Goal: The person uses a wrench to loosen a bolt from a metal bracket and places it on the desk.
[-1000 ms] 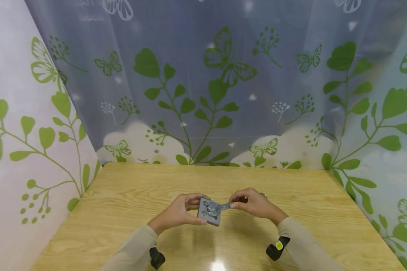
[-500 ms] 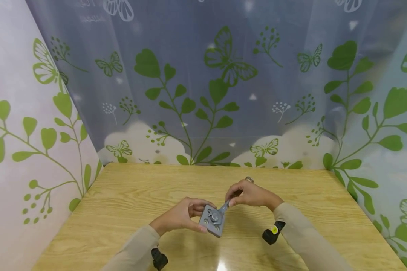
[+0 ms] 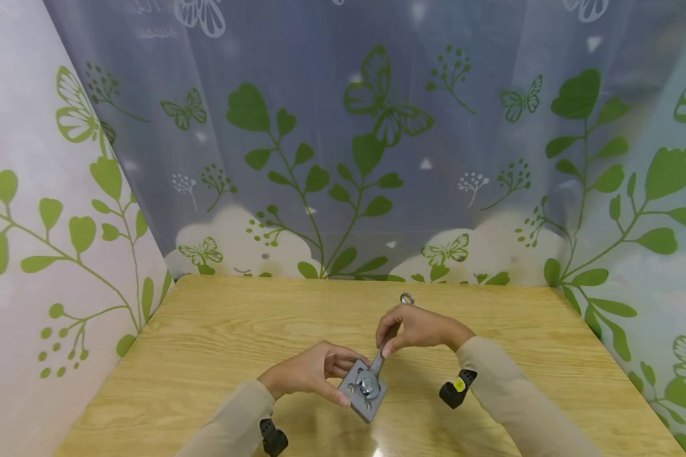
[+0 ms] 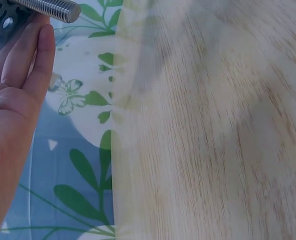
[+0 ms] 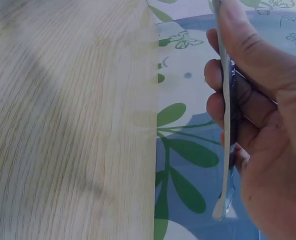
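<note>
Near the front of the table, my left hand (image 3: pixel 314 371) holds a square grey plate (image 3: pixel 356 398) by its edge, thumb on the near side, fingers behind. Holes show in the plate, and a large bolt head (image 3: pixel 369 385) sits at its middle. The bolt's threaded shank (image 4: pixel 50 9) sticks out past the fingers in the left wrist view. My right hand (image 3: pixel 420 327) grips a combination wrench (image 3: pixel 377 363) along its handle, thumb against fingers. One wrench end lies at the bolt head; the ring end (image 3: pixel 407 298) shows beyond the hand. In the right wrist view the wrench (image 5: pixel 227 110) appears edge-on.
Under the hands is a light wooden table (image 3: pixel 251 311). A curtain (image 3: pixel 320 209) with green leaves and butterflies hangs behind it, and similar patterned cloth flanks both sides. Black cameras are strapped to the left wrist (image 3: pixel 274 438) and right wrist (image 3: pixel 453 393).
The wrench has swung from pointing right to pointing up and away, with my right hand moving left. The plate has turned and come lower toward me in my left hand.
</note>
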{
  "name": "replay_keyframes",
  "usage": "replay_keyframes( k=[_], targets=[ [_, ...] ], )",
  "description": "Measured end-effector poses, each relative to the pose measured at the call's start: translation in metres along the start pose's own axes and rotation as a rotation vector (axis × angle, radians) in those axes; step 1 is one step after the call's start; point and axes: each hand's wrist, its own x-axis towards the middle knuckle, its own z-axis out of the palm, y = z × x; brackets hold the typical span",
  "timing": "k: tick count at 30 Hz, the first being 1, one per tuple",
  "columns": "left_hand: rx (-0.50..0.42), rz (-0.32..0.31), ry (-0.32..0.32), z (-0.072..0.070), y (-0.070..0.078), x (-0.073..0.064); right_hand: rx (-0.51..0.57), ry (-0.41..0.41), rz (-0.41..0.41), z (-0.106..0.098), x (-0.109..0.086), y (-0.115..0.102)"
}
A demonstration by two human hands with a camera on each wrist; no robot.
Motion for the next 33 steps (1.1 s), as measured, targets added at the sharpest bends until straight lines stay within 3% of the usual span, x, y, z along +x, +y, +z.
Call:
replay_keyframes(
  k=[7,14,21,33],
  targets=[
    [0.001,-0.031,0.036,-0.003,-0.003,-0.007,-0.057,0.100,0.087,-0.007,-0.019,0.013],
    [-0.007,-0.053,0.104,-0.008,-0.010,-0.018,-0.111,0.246,0.247,-0.008,-0.047,0.035],
    [-0.018,-0.057,0.200,-0.011,-0.013,-0.026,-0.145,0.383,0.387,0.008,-0.073,0.058],
    [-0.015,-0.051,0.311,-0.011,-0.017,-0.032,-0.101,0.488,0.500,0.041,-0.092,0.078]
  ],
)
